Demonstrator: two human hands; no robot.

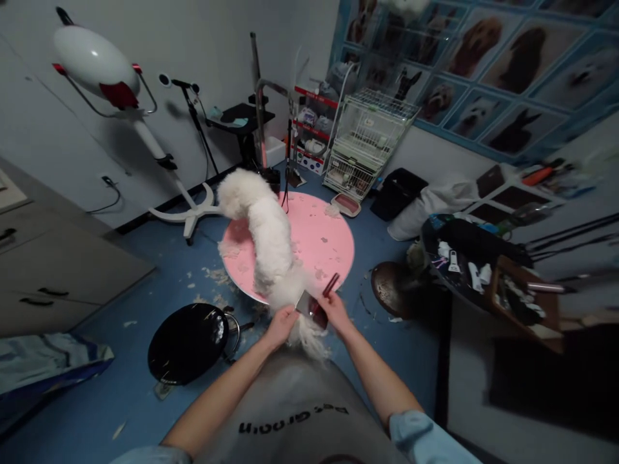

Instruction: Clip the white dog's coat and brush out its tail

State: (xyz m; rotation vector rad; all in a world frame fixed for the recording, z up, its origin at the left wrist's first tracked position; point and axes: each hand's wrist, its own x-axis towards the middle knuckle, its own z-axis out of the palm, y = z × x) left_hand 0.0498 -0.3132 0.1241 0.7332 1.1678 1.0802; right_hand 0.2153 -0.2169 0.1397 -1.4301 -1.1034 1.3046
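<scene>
Standing on the round pink desk (333,241): 1 white dog (269,238), with the rump at the near edge and the head toward the far left, probably turned so as to put the tail (309,338) within easy reach. Hanging past the desk's rim, close to the grey apron (300,393). In the right hand (333,309), clamped on the handle: a dark reddish brush (316,312), with the flat head seemingly against the fur near the base of the tail. Angled with the handle up and to the right, presumably to let the flat face meet the coat without bending the wrist far. At the other side of the brush head, the left hand (282,325), with fingertips bunched at the fur, perhaps to steady the tail and spare the skin a tug. Cannot tell whether closed on hair or only resting there. Beyond the dog, a bent metal post (260,119) and a dark cord (286,187), apparently hanging clear of the neck. To the right, small white tools (453,261) on a dark side desk (461,283), likely placed there for a short reach. To the left, a round black stool (181,348), just off the pink desk, perhaps for sitting during low work. Over desk and blue floor (140,277), scattered clumps of loose hair (333,211).
</scene>
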